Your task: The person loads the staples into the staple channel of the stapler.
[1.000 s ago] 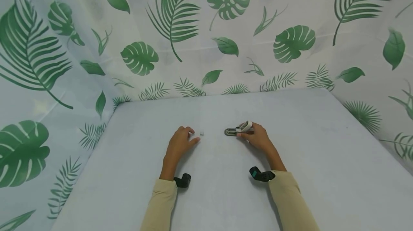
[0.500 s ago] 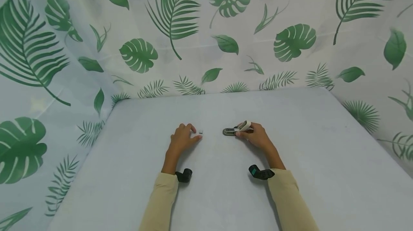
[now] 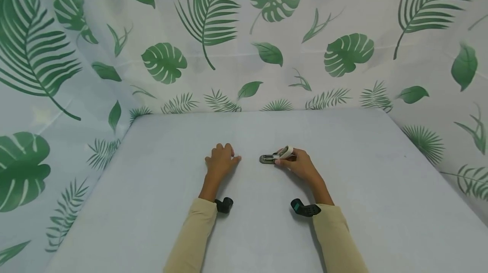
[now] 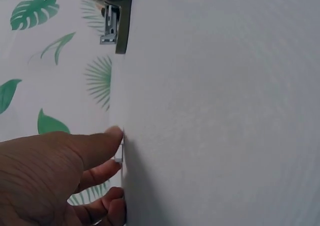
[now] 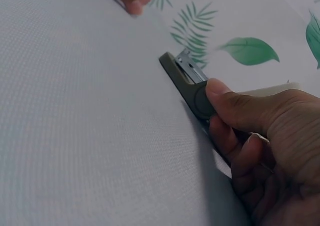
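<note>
In the head view, we saw a person's right hand (image 3: pixel 303 164) with thumb and fingers clamped on an olive-green stapler (image 3: pixel 268 159), its cream handle (image 3: pixel 286 152) raised, above the pale tabletop (image 3: pixel 263 222); the left hand (image 3: pixel 219 164) was well apart. In the left wrist view, we found a tiny whitish block (image 4: pixel 119 154) between thumb and fingertip, whether pinched we could not tell. In the right wrist view, we noted the stapler's grey metal channel (image 5: pixel 190 67) and the tabletop's ribbed texture.
</note>
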Demonstrator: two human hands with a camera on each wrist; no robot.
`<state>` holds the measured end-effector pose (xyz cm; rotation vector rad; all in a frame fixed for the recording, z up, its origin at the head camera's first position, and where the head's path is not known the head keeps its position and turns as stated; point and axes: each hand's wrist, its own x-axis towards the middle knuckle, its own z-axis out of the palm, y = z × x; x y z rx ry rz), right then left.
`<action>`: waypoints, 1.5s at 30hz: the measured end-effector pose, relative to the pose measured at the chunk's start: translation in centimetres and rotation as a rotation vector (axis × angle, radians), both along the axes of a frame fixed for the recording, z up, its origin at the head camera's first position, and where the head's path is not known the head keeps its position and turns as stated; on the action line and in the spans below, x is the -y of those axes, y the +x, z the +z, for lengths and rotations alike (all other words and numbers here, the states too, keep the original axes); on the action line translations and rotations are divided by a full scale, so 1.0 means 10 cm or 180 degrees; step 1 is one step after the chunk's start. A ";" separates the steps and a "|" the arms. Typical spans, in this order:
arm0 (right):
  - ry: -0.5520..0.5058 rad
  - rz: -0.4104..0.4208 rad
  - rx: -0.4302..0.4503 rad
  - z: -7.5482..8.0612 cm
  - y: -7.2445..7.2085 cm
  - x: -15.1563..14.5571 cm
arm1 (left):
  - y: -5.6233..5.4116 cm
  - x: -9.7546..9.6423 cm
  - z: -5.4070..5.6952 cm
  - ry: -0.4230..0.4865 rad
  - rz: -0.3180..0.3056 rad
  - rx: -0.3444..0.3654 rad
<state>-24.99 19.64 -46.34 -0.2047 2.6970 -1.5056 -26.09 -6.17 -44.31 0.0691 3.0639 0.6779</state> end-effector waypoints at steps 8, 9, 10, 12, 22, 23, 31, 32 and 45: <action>-0.0044 -0.0037 0.0010 0.01 -0.01 0.01 | -0.01 -0.06 0.04 0.0076 0.0107 -0.0024; -0.0054 -0.0050 0.0013 0.01 -0.01 0.01 | -0.01 -0.06 0.04 0.0093 0.0108 -0.0021; -0.0061 -0.0059 0.0019 0.01 0.00 0.01 | -0.02 -0.06 0.04 0.0111 0.0111 -0.0014; -0.0056 -0.0073 0.0032 0.00 0.01 0.01 | -0.03 -0.07 0.04 0.0150 0.0122 0.0000; -0.0067 -0.0076 0.0076 -0.02 0.05 0.00 | -0.02 -0.18 0.01 0.0112 0.0149 -0.0156; -0.0064 -0.0075 0.0071 -0.02 0.05 0.00 | -0.01 -0.20 0.01 0.0136 0.0142 -0.0152; -0.0058 -0.0100 0.0056 -0.03 0.05 0.00 | -0.02 -0.41 0.01 0.0393 -0.0282 -0.0173; -0.0052 -0.0101 0.0053 -0.04 0.05 0.00 | -0.02 -0.44 0.01 0.0400 -0.0366 -0.0187; -0.0034 -0.0107 -0.0035 -0.02 0.04 0.02 | -0.06 -0.66 -0.01 0.0336 -0.0798 -0.0330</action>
